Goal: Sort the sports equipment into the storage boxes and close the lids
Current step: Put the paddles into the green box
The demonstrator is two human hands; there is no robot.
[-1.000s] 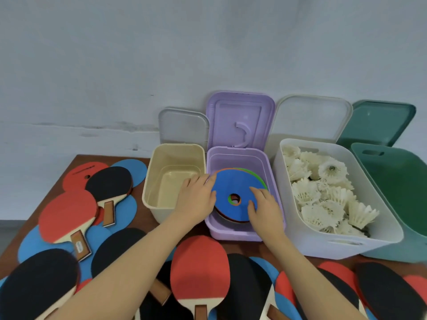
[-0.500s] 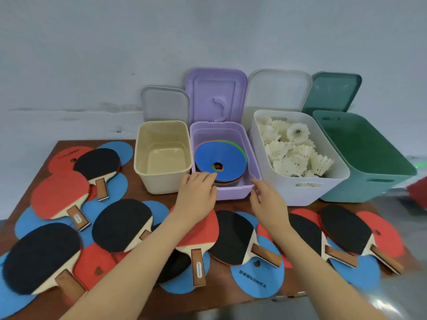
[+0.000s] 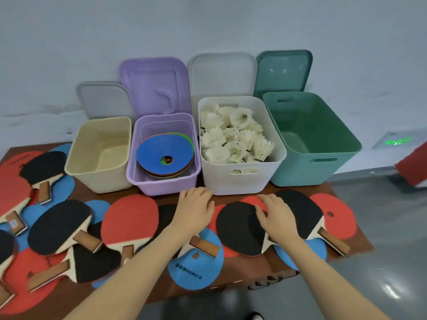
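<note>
Left hand (image 3: 196,210) and right hand (image 3: 278,217) hovered at lower centre with fingers relaxed and apart, gripping nothing, over black-and-red wooden table-tennis paddles (image 3: 242,227). Stacked flat blue plastic discs (image 3: 161,151) lay in the open purple plastic box (image 3: 161,183), upper centre.

Both hands, left hand (image 3: 195,210) and right hand (image 3: 278,218), hover over paddles (image 3: 240,227) before four open boxes (image 3: 161,181)

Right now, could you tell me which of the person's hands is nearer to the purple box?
Left. The left hand lies just in front of the purple box; the right hand rests further right, on a black paddle.
</note>
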